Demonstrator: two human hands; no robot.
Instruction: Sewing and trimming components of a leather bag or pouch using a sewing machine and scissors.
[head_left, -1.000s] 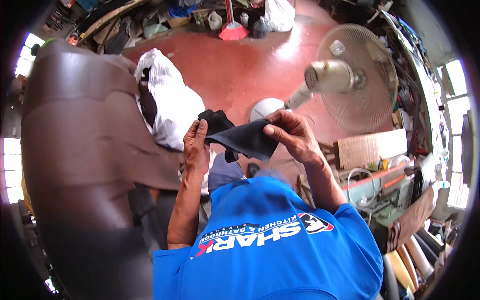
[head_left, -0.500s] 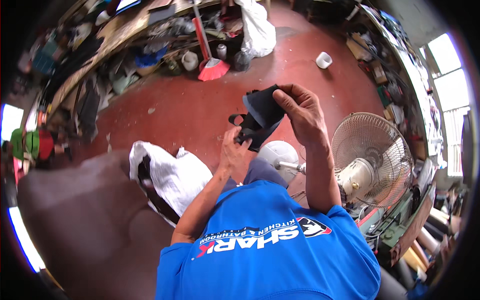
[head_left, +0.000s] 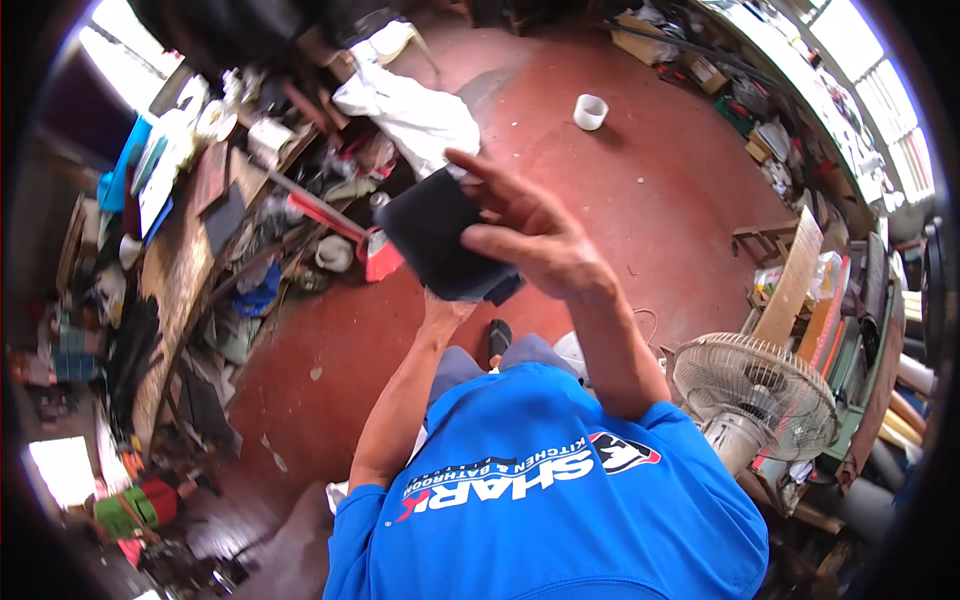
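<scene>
A flat black piece [head_left: 435, 235], like stiff cloth or leather, is held up in front of me; a darker folded part shows at its lower right. My left hand [head_left: 447, 309] grips it from below, with the fingers hidden behind it. My right hand [head_left: 535, 238] is at the right edge of the piece, slightly blurred. Its fingers are spread, and the thumb lies over or right beside the edge; whether it touches cannot be told.
On my right stands a fan [head_left: 755, 395]. A white cylindrical container [head_left: 591, 112] rests on the red floor [head_left: 560, 170]. Ahead lie a white sack [head_left: 415, 110] and a red broom [head_left: 380, 257]. Cluttered benches line both sides, and a wooden board [head_left: 790, 280] leans behind the fan.
My view has swung left and I now stand more upright. The black piece has been turned flat toward me and moved left. My right hand has loosened its pinch and spread its fingers.
</scene>
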